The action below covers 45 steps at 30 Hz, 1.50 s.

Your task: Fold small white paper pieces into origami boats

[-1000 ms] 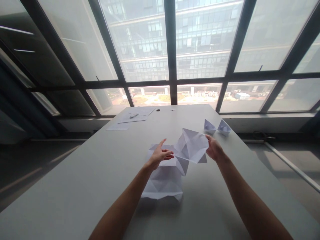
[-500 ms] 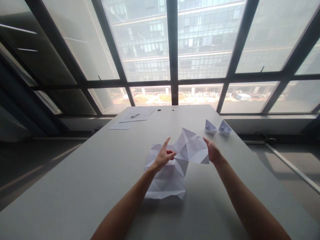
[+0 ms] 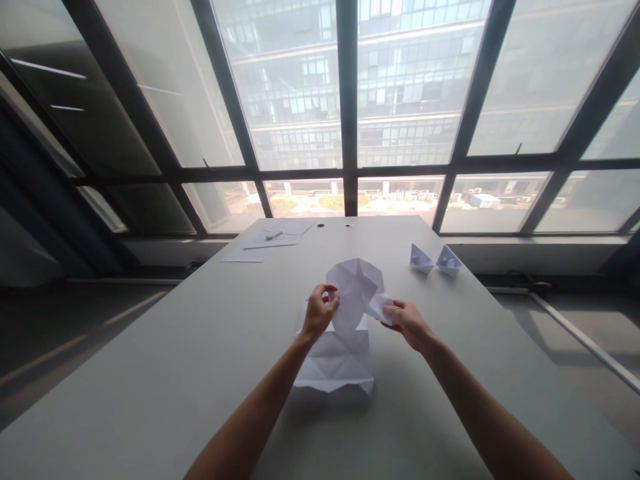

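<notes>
A creased white paper (image 3: 356,287) is raised between my two hands near the middle of the table. My left hand (image 3: 321,310) pinches its left edge. On the other side, my right hand (image 3: 404,321) grips a folded corner of it. Beneath lies a second creased sheet (image 3: 335,357), spread on the table with a raised front edge; the held paper hides its upper part.
Two small folded paper boats (image 3: 421,259) (image 3: 448,261) stand at the right of the white table (image 3: 210,347). Flat sheets (image 3: 243,254) lie at the back left, with a small white object (image 3: 274,235) on them. Windows rise behind.
The held paper has moved left and turned. My left hand, earlier with its index finger stretched out, now pinches the paper's left edge. My right hand has moved left and a little down.
</notes>
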Available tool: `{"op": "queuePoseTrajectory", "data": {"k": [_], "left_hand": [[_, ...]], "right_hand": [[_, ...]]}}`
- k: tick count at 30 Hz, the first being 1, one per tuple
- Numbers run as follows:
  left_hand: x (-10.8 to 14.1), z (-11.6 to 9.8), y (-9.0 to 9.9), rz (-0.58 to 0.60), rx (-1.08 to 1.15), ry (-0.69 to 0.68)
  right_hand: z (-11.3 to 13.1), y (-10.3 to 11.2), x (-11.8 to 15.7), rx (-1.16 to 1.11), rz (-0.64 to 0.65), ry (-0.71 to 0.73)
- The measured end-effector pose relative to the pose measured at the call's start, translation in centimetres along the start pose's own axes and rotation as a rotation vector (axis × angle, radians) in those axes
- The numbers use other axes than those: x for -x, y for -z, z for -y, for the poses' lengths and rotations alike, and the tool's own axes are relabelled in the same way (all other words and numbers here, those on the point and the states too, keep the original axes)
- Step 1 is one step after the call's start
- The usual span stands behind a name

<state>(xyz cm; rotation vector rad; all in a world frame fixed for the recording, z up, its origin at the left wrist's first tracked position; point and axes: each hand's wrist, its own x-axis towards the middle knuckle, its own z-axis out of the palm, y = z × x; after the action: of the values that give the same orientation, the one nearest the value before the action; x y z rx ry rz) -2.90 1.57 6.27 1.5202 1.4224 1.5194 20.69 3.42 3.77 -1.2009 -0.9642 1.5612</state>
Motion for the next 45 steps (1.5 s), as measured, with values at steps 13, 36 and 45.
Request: {"op": "queuePoseTrajectory", "data": {"k": [13, 36, 45], "left_hand": [[10.5, -1.0, 5.2, 0.271, 0.035, 0.124], [10.2, -1.2, 6.3, 0.03, 0.288, 0.231], [9.0, -1.7, 4.8, -0.004, 0.424, 0.38]], "right_hand": [[4.1, 2.2, -1.5, 0.448, 0.072, 0.153], [0.6, 1.9, -0.6, 0.328, 0.086, 0.181], [1.9, -0.9, 2.9, 0.213, 0.677, 0.105]]}}
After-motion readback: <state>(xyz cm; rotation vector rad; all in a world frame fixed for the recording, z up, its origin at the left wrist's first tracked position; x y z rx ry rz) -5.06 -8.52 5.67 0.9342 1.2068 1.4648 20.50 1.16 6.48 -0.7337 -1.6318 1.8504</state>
